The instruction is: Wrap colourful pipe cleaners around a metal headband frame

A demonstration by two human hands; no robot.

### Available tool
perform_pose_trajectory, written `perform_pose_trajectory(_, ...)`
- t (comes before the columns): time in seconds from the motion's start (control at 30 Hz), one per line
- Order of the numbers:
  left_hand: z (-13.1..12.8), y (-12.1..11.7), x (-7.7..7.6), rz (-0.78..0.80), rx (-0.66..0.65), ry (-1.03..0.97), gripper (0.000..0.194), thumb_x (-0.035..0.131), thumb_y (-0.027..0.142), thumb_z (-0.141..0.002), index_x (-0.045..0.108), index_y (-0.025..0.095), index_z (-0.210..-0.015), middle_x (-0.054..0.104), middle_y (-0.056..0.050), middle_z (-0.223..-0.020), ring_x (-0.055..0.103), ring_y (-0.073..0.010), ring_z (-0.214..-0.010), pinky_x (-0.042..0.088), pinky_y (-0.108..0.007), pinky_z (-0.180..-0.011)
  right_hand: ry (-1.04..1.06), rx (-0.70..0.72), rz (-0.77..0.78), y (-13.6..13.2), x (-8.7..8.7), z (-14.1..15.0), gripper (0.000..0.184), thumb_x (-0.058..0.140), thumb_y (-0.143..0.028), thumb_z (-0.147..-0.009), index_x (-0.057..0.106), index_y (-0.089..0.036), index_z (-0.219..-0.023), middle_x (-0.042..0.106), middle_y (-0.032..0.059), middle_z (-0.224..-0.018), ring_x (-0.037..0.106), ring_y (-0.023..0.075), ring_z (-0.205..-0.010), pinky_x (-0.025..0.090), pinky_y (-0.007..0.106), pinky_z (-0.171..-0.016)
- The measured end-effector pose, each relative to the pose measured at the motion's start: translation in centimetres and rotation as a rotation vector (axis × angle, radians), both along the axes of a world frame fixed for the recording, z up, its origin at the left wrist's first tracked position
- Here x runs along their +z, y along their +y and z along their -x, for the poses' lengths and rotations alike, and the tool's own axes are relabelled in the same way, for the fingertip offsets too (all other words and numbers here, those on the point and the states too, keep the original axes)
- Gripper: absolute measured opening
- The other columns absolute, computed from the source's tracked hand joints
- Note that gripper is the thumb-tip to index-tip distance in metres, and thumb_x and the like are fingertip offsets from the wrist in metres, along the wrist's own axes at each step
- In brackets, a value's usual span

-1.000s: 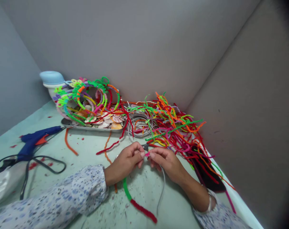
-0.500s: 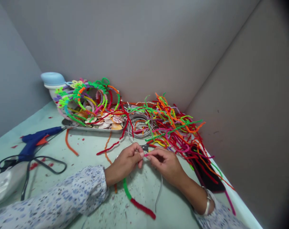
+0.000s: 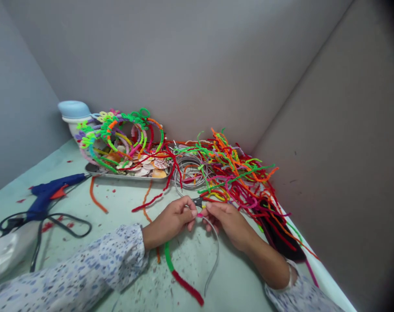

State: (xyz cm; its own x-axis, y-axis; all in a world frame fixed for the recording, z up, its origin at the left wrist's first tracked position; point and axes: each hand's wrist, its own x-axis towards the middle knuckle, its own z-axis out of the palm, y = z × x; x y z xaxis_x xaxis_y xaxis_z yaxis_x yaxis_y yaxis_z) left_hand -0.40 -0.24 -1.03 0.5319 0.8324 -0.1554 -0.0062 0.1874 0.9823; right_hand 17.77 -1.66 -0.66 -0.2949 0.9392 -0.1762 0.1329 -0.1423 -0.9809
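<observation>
My left hand (image 3: 175,220) is closed, pinching a thin grey headband between thumb and fingers. Green and red pipe cleaner wrapping (image 3: 187,287) covers the headband's side that hangs below this hand. Its other side is bare grey band (image 3: 216,255), curving down beneath my right hand. A short bit of pink pipe cleaner (image 3: 200,215) shows on the band at my left fingertips. My right hand (image 3: 227,221) is closed too, thumb and forefinger at the pink pipe cleaner; its tip is mostly hidden. Just behind the fingertips lie scissors (image 3: 198,201) with red-and-yellow handles.
A metal tray (image 3: 131,177) of shells carries several finished-looking colourful headbands (image 3: 110,130). Beside it are bare grey hoops (image 3: 192,171) and a heap of pipe cleaners (image 3: 239,169). A blue glue gun (image 3: 43,199) with its cable lies left; a dark flat object (image 3: 281,238) lies right.
My right fingers have shifted slightly up and right at the pink pipe cleaner. The headband has turned a little, its lower ends swinging left, and more bare band shows.
</observation>
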Motion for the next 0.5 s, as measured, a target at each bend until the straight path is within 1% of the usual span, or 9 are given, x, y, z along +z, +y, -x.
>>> perform_pose_trajectory(0.03, 0.0, -0.08, -0.03, -0.021, 0.0, -0.014, 0.018, 0.056, 0.033, -0.083, 0.047, 0.018, -0.079, 0.05, 0.006, -0.051, 0.038, -0.0062, -0.042, 0.025, -0.017, -0.043, 0.062, 0.011, 0.066, 0.05, -0.03, 0.0, 0.039, 0.053, -0.049, -0.085, 0.063, -0.013, -0.072, 0.059, 0.0011, -0.061, 0.053, 0.0103, -0.05, 0.035, 0.022, -0.046)
perform_pose_trajectory(0.1, 0.0, -0.25, -0.1, -0.055, -0.002, -0.031, 0.018, 0.057, 0.031, -0.083, 0.048, 0.017, -0.078, 0.05, 0.006, -0.053, 0.041, -0.007, -0.047, 0.028, -0.017, -0.047, 0.124, 0.043, 0.135, 0.05, -0.09, -0.05, 0.035, 0.061, -0.046, -0.08, 0.061, -0.013, -0.068, 0.06, 0.0008, -0.064, 0.053, 0.0091, -0.051, 0.036, 0.021, -0.047)
perform_pose_trajectory(0.27, 0.1, -0.5, -0.08, -0.099, -0.031, 0.003, 0.017, 0.055, 0.032, -0.085, 0.049, 0.017, -0.08, 0.052, 0.005, -0.054, 0.041, -0.0076, -0.049, 0.029, -0.019, -0.05, 0.126, 0.086, 0.211, -0.02, 0.01, -0.34, 0.031, 0.067, -0.043, -0.075, 0.062, -0.013, -0.069, 0.06, 0.0003, -0.064, 0.053, 0.0088, -0.051, 0.036, 0.021, -0.048)
perform_pose_trajectory(0.33, 0.13, -0.53, -0.04, -0.102, -0.037, 0.023, 0.016, 0.054, 0.032, -0.085, 0.05, 0.017, -0.081, 0.053, 0.005, -0.055, 0.04, -0.0075, -0.048, 0.028, -0.019, -0.049, 0.085, 0.111, 0.19, 0.04, 0.14, -0.45, 0.032, 0.066, -0.044, -0.076, 0.062, -0.013, -0.07, 0.06, 0.0003, -0.063, 0.052, 0.0085, -0.05, 0.035, 0.02, -0.047)
perform_pose_trajectory(0.4, 0.14, -0.53, -0.02, -0.105, -0.034, 0.035, 0.016, 0.054, 0.031, -0.086, 0.049, 0.017, -0.081, 0.053, 0.005, -0.054, 0.04, -0.0073, -0.048, 0.027, -0.018, -0.049, 0.012, 0.14, 0.135, 0.1, 0.33, -0.52, 0.032, 0.062, -0.044, -0.08, 0.061, -0.013, -0.07, 0.06, 0.0, -0.061, 0.051, 0.0087, -0.05, 0.036, 0.02, -0.048)
perform_pose_trajectory(0.47, 0.13, -0.51, -0.01, -0.109, -0.023, 0.046, 0.015, 0.054, 0.031, -0.085, 0.049, 0.017, -0.08, 0.052, 0.005, -0.054, 0.04, -0.0073, -0.047, 0.028, -0.018, -0.049, -0.093, 0.162, 0.05, 0.09, 0.5, -0.55, 0.03, 0.057, -0.041, -0.084, 0.06, -0.014, -0.07, 0.058, -0.001, -0.058, 0.05, 0.0093, -0.049, 0.036, 0.021, -0.048)
perform_pose_trajectory(0.5, 0.12, -0.49, -0.02, -0.109, -0.023, 0.055, 0.015, 0.054, 0.031, -0.085, 0.049, 0.017, -0.08, 0.052, 0.006, -0.054, 0.04, -0.0071, -0.047, 0.028, -0.018, -0.049, -0.169, 0.171, -0.023, 0.04, 0.54, -0.54, 0.029, 0.054, -0.039, -0.087, 0.059, -0.015, -0.07, 0.057, -0.0013, -0.057, 0.049, 0.0097, -0.05, 0.037, 0.021, -0.049)
